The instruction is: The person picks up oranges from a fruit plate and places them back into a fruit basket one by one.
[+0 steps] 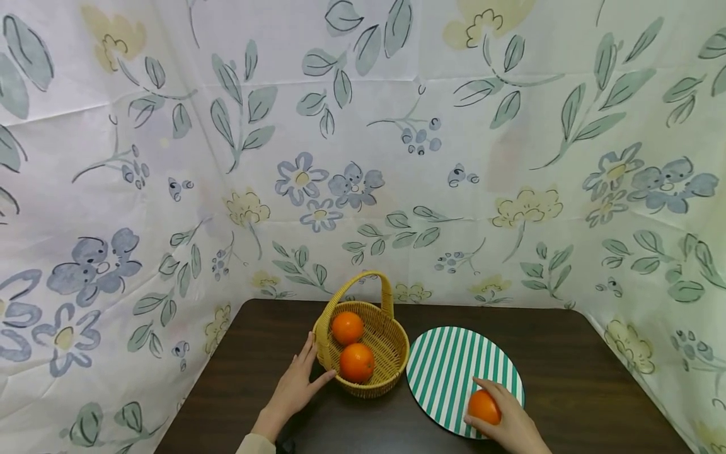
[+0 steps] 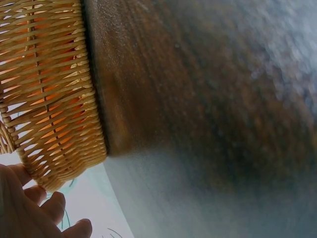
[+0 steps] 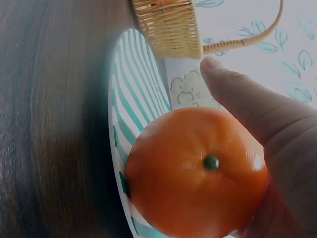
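At the left of the table is a yellow wicker basket (image 1: 390, 362) with a tall handle, holding two oranges (image 1: 357, 362). My left hand (image 1: 295, 384) rests against the basket's left side, fingers spread, thumb toward the front rim. From the left wrist, the fingertips (image 2: 57, 201) touch the woven basket wall (image 2: 54, 99). On the green-and-white striped round mat (image 1: 448, 366) my right hand (image 1: 507, 419) holds a third orange (image 1: 483, 407), fingers around it. The right wrist view shows this orange's green stem end, one digit (image 3: 257, 104) reaching past it; the other fingers are mostly hidden.
The dark wooden table (image 1: 567, 372) extends right of the mat. A floral cloth (image 1: 397, 157) hangs behind the table and along both sides. The basket handle (image 1: 363, 277) arches above the rim. Basket and mat stand close together.
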